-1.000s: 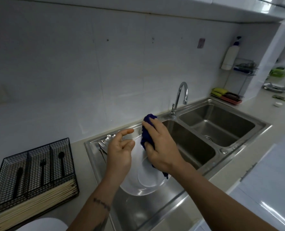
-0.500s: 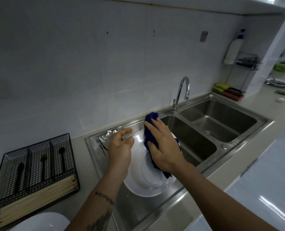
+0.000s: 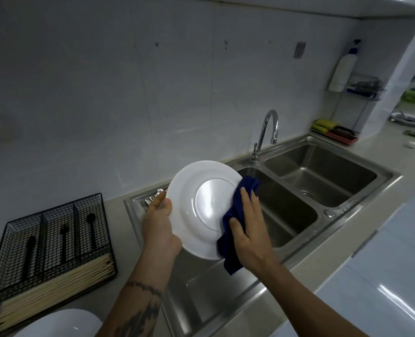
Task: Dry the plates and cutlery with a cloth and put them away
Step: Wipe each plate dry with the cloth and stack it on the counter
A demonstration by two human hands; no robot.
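A white plate is held upright over the drainboard, its underside with the foot ring facing me. My left hand grips its left rim. My right hand presses a dark blue cloth against the plate's right edge, the cloth hanging below the hand. Several metal pieces of cutlery lie on the drainboard behind my left hand, mostly hidden. Another white plate shows at the bottom left on the counter.
A black wire cutlery organiser with dark utensils and pale chopsticks stands at the left. A steel double sink with a curved tap lies to the right. Sponges and a wire rack with a white bottle stand in the far right corner.
The plate has been lifted and turned over, so its underside now faces me. My right hand with the cloth has moved from the plate's middle to its right edge.
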